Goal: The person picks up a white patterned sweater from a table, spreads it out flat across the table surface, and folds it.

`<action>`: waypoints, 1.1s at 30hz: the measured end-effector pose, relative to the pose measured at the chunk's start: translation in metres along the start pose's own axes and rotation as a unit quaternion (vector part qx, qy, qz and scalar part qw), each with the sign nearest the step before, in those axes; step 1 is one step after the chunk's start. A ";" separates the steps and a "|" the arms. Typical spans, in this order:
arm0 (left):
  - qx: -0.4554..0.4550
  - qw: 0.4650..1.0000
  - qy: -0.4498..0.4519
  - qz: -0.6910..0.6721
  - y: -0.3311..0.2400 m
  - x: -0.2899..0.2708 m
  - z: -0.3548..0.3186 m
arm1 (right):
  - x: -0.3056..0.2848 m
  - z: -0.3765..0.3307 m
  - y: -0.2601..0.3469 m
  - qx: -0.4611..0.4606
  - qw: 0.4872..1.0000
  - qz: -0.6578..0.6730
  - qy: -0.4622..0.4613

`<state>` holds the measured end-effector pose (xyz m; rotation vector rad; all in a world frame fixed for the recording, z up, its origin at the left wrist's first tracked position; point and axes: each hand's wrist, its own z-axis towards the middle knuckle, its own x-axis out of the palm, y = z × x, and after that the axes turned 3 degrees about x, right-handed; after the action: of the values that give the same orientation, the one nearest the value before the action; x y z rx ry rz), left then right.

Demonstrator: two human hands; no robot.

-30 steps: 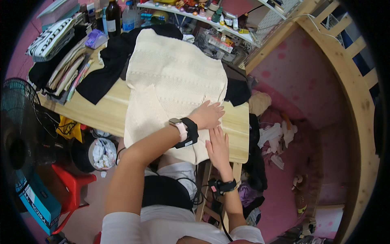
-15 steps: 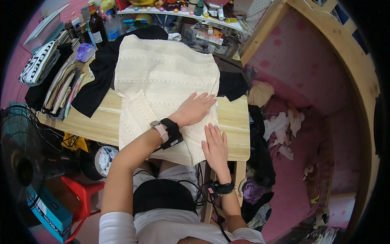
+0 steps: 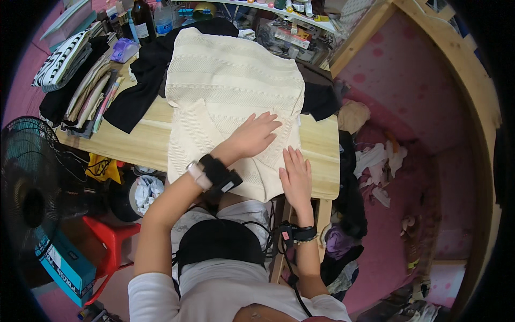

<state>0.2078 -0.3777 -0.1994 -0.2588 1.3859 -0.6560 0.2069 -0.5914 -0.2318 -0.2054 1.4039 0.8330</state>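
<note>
A cream knitted sweater [image 3: 225, 88] lies spread on the wooden table, its near side folded inward in slanting flaps. My left hand [image 3: 255, 135] rests on its right half, fingers stretched out over the knit. Along the sweater's lower right edge lies my right hand [image 3: 296, 174], flat, with its fingers pointing away from me. Neither hand grips anything. Beneath the sweater, black clothing [image 3: 131, 99] sticks out on the left and far side, and a dark piece [image 3: 320, 102] shows on the right.
Folded clothes [image 3: 86, 88] stand in a row at the table's left [image 3: 145, 142]. Bottles [image 3: 141, 24] and a cluttered shelf are at the back. A black fan [image 3: 32, 188] and a red stool [image 3: 110, 241] are at lower left. Wooden bed framing [image 3: 365, 35] rises on the right.
My left hand has slid a little to the left over the sweater, away from its right edge. My right hand stays at that edge. The whole view has shifted slightly.
</note>
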 end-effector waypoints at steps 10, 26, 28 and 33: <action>0.067 0.987 -0.042 0.137 -0.003 0.046 -0.072 | 0.001 0.002 0.002 0.000 1.000 0.001 -0.011; 0.042 0.987 -0.106 0.117 -0.062 0.033 -0.073 | -0.024 0.012 -0.040 0.098 0.919 0.380 0.036; 0.050 0.987 -0.103 0.110 -0.083 0.039 -0.066 | -0.048 0.023 -0.038 0.149 0.854 0.498 -0.005; 0.016 0.988 -0.125 0.088 -0.096 0.081 -0.051 | -0.059 0.053 -0.040 0.009 0.936 0.344 0.070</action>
<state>0.1362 -0.4903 -0.2242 -0.1846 1.1412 -0.4815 0.2768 -0.6120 -0.1802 0.2681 1.6397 1.3974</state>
